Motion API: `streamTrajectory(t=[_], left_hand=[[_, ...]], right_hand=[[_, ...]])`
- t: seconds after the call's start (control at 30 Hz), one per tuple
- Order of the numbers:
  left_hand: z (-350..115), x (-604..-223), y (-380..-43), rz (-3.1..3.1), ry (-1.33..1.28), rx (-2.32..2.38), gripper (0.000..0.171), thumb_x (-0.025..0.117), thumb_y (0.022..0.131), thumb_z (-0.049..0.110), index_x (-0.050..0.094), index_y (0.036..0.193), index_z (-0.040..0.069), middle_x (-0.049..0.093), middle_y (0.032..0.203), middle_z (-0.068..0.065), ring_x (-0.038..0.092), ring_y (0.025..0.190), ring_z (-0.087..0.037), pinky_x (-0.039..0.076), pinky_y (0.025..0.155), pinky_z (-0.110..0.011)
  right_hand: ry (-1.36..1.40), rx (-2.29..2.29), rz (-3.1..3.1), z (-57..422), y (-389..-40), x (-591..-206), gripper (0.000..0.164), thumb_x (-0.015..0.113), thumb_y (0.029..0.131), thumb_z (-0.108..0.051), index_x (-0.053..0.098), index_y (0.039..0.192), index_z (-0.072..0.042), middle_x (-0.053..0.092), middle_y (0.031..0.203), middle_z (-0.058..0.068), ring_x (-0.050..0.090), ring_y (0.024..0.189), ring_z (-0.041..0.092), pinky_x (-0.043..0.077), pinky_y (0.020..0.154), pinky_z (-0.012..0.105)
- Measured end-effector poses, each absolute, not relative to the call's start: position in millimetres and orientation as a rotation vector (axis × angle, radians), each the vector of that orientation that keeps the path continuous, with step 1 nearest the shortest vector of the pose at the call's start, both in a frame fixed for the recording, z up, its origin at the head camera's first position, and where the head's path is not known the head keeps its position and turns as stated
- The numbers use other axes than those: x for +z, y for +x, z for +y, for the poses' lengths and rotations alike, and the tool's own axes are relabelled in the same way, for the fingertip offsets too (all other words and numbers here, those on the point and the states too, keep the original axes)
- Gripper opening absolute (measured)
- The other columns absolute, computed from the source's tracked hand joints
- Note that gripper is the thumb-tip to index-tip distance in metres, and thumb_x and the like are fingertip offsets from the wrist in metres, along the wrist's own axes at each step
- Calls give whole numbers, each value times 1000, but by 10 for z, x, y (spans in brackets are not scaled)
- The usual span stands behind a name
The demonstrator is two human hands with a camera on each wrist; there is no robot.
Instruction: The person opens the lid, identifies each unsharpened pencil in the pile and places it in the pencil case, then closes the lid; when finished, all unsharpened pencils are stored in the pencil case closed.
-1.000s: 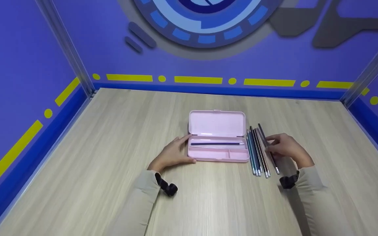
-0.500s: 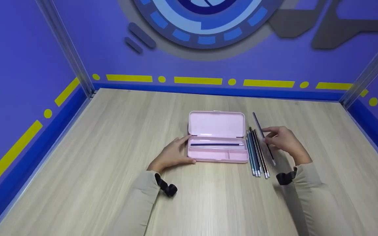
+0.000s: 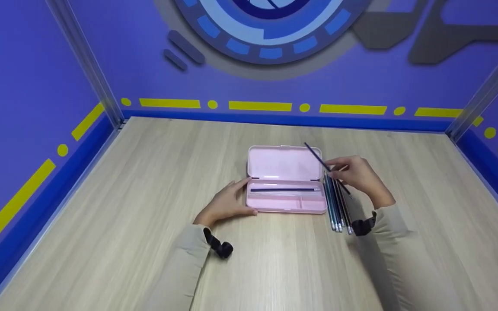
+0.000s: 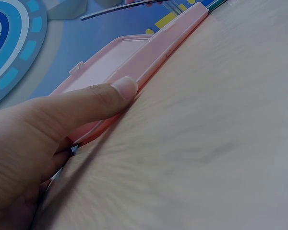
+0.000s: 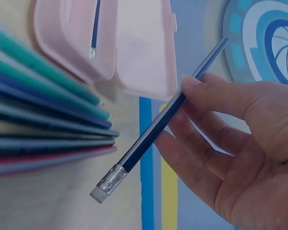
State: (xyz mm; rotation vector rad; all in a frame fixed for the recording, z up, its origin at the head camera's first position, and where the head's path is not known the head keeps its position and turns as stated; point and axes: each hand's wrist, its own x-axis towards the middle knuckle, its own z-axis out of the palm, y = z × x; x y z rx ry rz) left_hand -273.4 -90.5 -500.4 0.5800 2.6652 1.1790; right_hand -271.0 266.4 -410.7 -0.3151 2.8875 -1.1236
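Right hand pinching dark pencil near loose pencils, left hand gripping pink case at left end

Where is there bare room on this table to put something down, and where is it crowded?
Bare: the table left of the left hand; the stretch between the sleeves, on the near side of the case; the case's front compartments. Crowded: just right of the case, where loose pencils lie and the right hand holds another pencil.
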Motion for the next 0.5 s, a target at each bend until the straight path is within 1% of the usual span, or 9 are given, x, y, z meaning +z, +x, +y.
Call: streamTrajectory(t=[0.2,0.33,0.5], left_hand=[[-911,-4999,-2729,2654,566,1192,102,86,63,45,35,150,26,32,153,-21,22,144,-42,23,116,-56],[-911,-4996,-2727,2658,583,1184,102,86,64,46,35,150,25,33,153,-22,23,143,-42,24,115,-56],[-912,-4998,-2729,2671,608,1174,101,86,65,44,36,150,22,36,152,-19,26,143,-42,27,115,-54]], right_hand=[[-472,-1061,2911,2509,-2784,-4076,30,64,87,0,70,116,-4,72,97,20,66,83,27,53,64,25],[-598,-1041,2887,2403,-2813,-4061,28,66,85,3,71,113,-1,72,93,19,68,84,28,53,66,24],[-728,-958,2864,2254,-2839,-4050,27,67,83,6,73,108,-1,73,87,16,68,78,23,55,65,26]])
